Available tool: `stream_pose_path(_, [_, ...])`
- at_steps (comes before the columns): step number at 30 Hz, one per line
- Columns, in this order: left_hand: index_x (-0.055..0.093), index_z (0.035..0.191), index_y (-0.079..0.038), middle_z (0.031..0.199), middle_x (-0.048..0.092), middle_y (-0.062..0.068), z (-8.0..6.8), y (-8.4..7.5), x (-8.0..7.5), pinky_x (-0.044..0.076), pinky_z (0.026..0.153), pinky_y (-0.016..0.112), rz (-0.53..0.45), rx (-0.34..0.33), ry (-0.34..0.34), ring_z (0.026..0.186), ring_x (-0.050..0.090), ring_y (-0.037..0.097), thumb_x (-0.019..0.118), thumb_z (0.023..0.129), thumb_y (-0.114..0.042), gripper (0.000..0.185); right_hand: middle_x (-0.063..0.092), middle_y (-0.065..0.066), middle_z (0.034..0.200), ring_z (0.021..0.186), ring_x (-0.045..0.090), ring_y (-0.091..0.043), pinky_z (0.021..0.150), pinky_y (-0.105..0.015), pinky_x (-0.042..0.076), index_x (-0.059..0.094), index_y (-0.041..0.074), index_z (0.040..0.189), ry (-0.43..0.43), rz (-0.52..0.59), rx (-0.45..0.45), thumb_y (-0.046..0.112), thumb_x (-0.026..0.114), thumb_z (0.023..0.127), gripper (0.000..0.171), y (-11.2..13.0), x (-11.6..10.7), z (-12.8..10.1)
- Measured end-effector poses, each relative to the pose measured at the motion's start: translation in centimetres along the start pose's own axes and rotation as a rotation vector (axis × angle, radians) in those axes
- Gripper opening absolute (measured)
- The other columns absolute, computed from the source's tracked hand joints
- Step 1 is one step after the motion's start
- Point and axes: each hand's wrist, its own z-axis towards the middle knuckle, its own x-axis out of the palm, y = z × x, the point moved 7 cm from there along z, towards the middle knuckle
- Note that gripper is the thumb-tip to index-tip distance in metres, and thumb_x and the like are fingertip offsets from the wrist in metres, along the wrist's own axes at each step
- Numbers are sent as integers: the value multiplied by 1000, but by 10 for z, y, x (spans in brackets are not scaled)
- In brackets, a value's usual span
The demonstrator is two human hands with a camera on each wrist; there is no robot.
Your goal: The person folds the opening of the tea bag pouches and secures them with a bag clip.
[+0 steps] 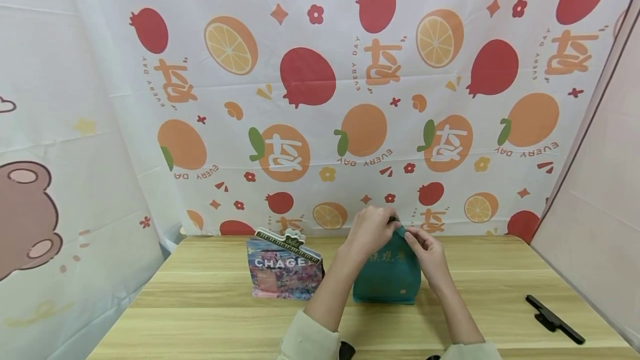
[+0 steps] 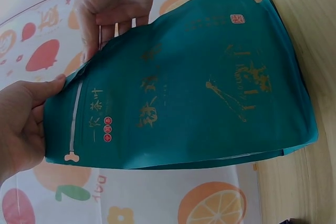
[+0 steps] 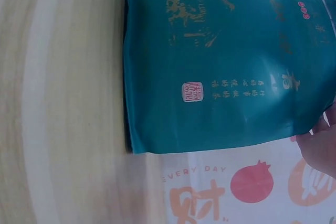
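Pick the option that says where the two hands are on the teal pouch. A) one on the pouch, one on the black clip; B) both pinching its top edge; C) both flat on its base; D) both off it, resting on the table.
B: the left hand and the right hand meet at the top edge of the upright teal pouch, fingers pinching it.

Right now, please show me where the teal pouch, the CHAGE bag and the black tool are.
teal pouch (image 1: 387, 279), head view, on its front face.
CHAGE bag (image 1: 282, 276), head view, on its printed front.
black tool (image 1: 554, 319), head view, on its middle.
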Motion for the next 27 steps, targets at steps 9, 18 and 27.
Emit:
stream_pose_path(9, [72, 84, -14, 67, 62, -5, 2, 2, 2, 38, 47, 15, -5, -32, 1, 50, 50, 4, 65, 87, -21, 10, 57, -14, 104, 89, 54, -7, 78, -18, 43, 57, -8, 108, 1, -2, -108, 10, 50, 95, 23, 10, 5, 0])
stream_pose_path(18, [72, 84, -17, 61, 59, -6, 1, 4, 5, 32, 41, 17, 56, -78, -29, 45, 43, 4, 65, 87, -24, 11, 58, 6, 87, 80, 53, -5, 71, -16, 43, 55, -12, 96, -78, 19, -169, -2, 50, 92, 12, 9, 6, 0])
stream_pose_path(27, [72, 82, -17, 61, 60, -6, 1, 3, 4, 32, 41, 17, 99, -89, -94, 44, 44, 6, 66, 86, -26, 12, 58, -1, 87, 80, 52, -6, 72, -16, 43, 55, -11, 97, -100, 12, -128, 1, 50, 93, 14, 11, 7, 0])
